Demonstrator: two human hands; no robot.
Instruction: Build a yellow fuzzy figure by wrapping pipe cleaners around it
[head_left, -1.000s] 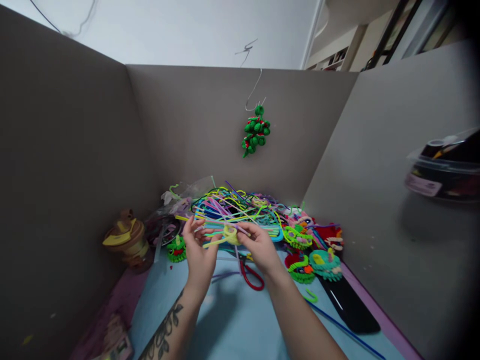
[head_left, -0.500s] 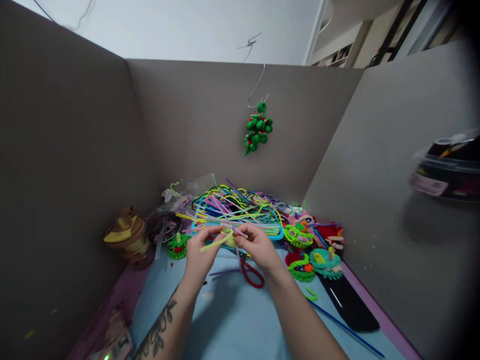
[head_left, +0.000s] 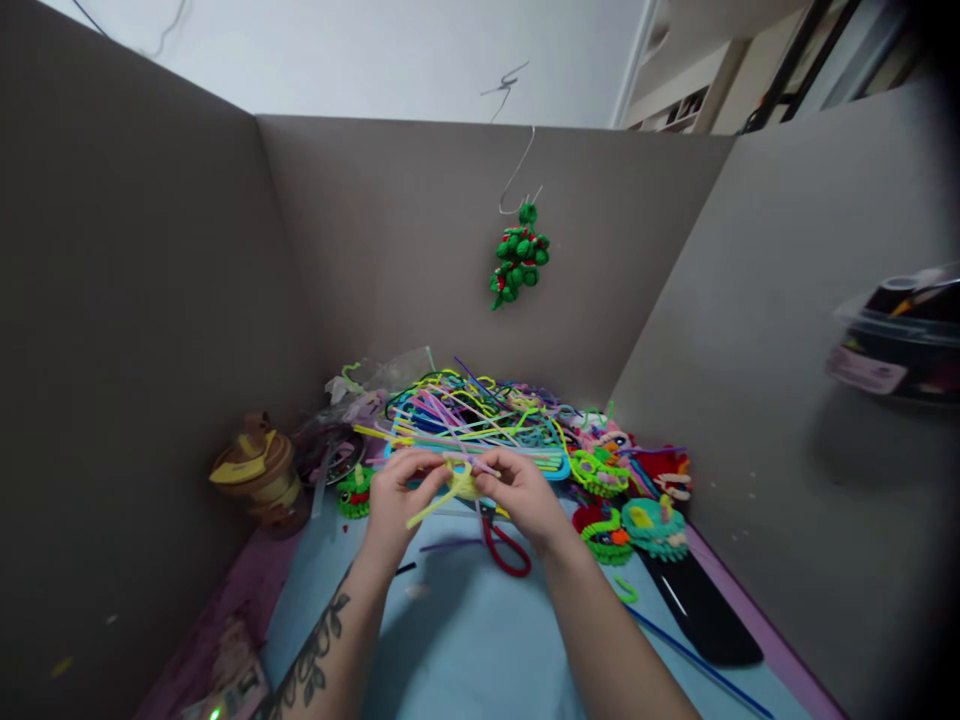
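Both hands meet above the middle of the blue work surface. My left hand [head_left: 401, 492] pinches a yellow pipe cleaner piece [head_left: 465, 482], bent and wound into a small shape, with one straight end pointing down and left. My right hand [head_left: 519, 490] is closed on the other side of the same piece, and a lilac pipe cleaner [head_left: 487, 469] runs by its fingertips. Just below the hands lie scissors with red handles [head_left: 504, 545]. Behind them a blue tray [head_left: 556, 470] is heaped with many-coloured pipe cleaners [head_left: 469, 420].
Finished pipe-cleaner figures [head_left: 654, 525] cluster at the right, beside a black flat object [head_left: 705, 610] and a blue pipe cleaner [head_left: 697, 655]. A brown pot-like container [head_left: 259, 470] stands left. A green ornament [head_left: 520, 255] hangs on the back panel; a plastic tub [head_left: 900, 345] hangs right.
The yellow piece has turned slightly between my fingers, its loose end now pointing more steeply downward. Both hands keep their hold, and the view has shifted a little.
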